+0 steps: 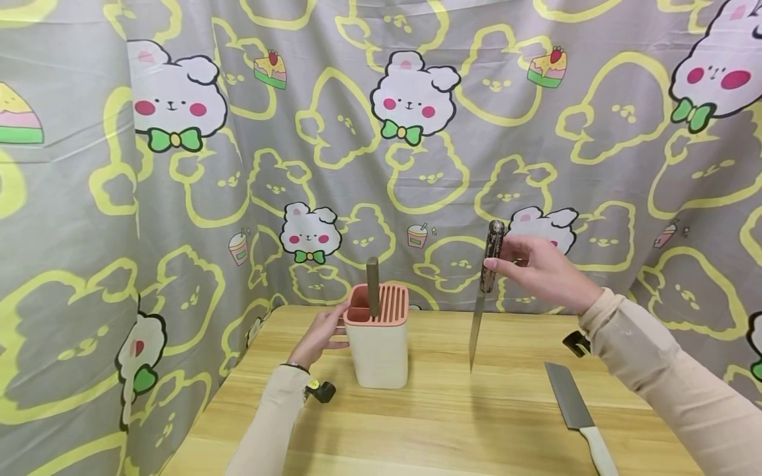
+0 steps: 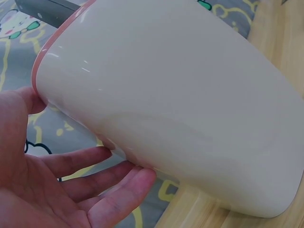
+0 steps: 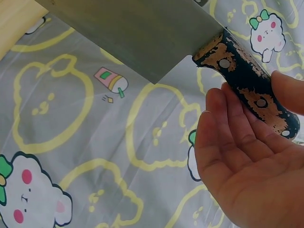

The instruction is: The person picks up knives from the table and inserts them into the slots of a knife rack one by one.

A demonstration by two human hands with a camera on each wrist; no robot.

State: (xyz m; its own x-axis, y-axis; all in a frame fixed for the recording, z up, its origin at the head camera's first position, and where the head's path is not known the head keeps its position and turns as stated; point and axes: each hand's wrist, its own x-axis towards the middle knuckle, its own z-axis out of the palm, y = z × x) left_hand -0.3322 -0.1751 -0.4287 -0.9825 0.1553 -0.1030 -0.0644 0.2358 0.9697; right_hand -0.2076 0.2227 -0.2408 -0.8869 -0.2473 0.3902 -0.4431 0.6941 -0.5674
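— Why is the left hand [image 1: 318, 336] on the knife block [image 1: 378, 344]?

— Its open fingers rest against the side, likely steadying the block on the counter [image 1: 452, 423].

— And the knife [image 1: 483, 297]?

— The right hand [image 1: 544, 271] pinches its worn handle, holding it in the air just right of the block — long axis vertical, tip pointing down.
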